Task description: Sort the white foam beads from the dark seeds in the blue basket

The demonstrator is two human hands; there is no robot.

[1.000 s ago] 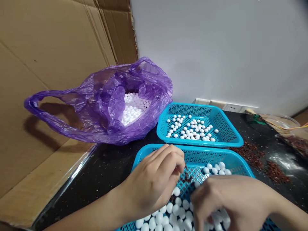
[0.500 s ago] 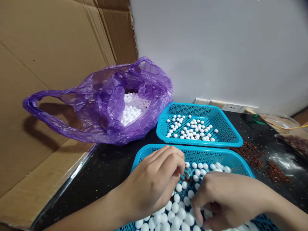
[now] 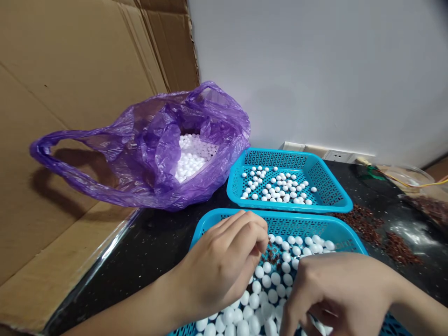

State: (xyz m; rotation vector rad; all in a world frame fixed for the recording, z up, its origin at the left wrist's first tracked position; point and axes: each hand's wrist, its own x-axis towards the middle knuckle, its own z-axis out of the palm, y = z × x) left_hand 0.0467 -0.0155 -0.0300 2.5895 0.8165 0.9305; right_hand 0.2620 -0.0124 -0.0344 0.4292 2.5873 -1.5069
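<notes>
My left hand [image 3: 227, 261] hangs over the left side of the near blue basket [image 3: 350, 235]. Its fingers are curled together; what they hold, if anything, is hidden behind the knuckles. Small reddish-brown bits [image 3: 272, 255] lie on the basket floor beside its fingertips. Many small white balls [image 3: 255, 301] cover much of the floor, densest at the front. My right hand [image 3: 336, 289] reaches down among the balls at the front right. Its fingers are bent, with the fingertips cut off by the lower edge of the view, so whatever is in them does not show.
Behind stands a second blue basket [image 3: 336, 200] with scattered white balls. A purple plastic bag [image 3: 140, 158] holding more white balls leans at the left, against cardboard [image 3: 70, 70]. Reddish-brown piles [image 3: 401, 247] lie on the black countertop [image 3: 150, 252] at right. Sockets [image 3: 338, 156] line the wall.
My right hand has moved down and slightly right, toward the lower edge of the view. Some balls beside it have shifted. My left hand keeps its place and curl.
</notes>
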